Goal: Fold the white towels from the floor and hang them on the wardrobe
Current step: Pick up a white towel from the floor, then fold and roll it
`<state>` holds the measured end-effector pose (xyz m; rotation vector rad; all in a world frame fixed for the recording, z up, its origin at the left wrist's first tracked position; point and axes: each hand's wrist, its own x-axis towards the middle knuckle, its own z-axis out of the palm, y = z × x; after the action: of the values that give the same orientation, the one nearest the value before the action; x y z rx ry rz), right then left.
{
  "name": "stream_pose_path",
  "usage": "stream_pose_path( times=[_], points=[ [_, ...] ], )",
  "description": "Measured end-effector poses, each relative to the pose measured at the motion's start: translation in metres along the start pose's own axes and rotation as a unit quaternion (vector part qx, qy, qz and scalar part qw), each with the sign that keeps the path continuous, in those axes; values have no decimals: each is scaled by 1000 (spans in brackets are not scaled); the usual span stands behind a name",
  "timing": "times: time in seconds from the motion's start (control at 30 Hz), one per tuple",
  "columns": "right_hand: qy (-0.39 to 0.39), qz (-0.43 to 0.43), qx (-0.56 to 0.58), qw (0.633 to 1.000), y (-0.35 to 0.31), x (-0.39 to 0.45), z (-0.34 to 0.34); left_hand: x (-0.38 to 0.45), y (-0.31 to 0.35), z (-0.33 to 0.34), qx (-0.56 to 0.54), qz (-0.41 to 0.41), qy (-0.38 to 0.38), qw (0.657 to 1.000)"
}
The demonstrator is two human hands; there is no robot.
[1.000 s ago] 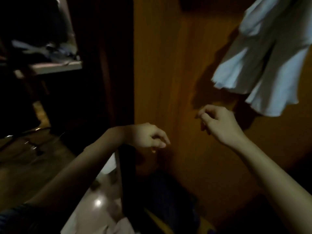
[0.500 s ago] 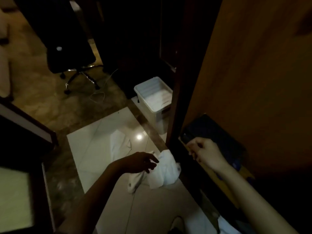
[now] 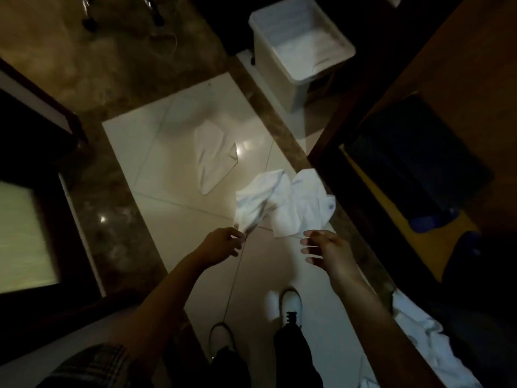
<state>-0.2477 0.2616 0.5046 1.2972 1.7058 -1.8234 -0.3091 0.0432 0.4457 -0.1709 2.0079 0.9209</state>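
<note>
I am looking straight down at the pale tiled floor. A crumpled white towel [image 3: 260, 197] lies in front of my feet, and my left hand [image 3: 223, 243] pinches its near corner, which is blurred. A second crumpled white towel [image 3: 306, 203] lies against it on the right. My right hand [image 3: 321, 249] hovers just short of that towel's near edge with its fingers spread, holding nothing. Farther out a third white towel [image 3: 212, 155] lies flatter on the tiles. The brown wooden wardrobe [image 3: 447, 68] stands open on the right.
A white plastic bin [image 3: 299, 43] stands on the floor beyond the towels, next to the wardrobe's edge. More white cloth [image 3: 425, 343] lies at the wardrobe's foot, lower right. Dark items fill the wardrobe's bottom [image 3: 414, 161]. My white shoe [image 3: 291, 303] is below the hands. Dark furniture [image 3: 42, 152] borders the left.
My view has swung from the wardrobe door and its hanging towel down to the floor. Both hands dropped toward the crumpled towels, and my left hand took hold of one corner.
</note>
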Motion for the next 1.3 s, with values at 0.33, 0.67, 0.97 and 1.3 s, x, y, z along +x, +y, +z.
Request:
stream_pose_path(
  times=[0.33,0.67,0.97,1.3],
  points=[
    [-1,134,97,986,128,189,53,197,-133,77,-3,-94,75,993],
    [-17,196,126,972,226,317,80,335,-203,143,-387,-268,105,876],
    [-10,221,122,968,274,370,91,422,-234,174,-409,-301,218,834],
    [-8,240,126,962,252,321,106,336,-178,165,-286,-80,295,908]
  ],
)
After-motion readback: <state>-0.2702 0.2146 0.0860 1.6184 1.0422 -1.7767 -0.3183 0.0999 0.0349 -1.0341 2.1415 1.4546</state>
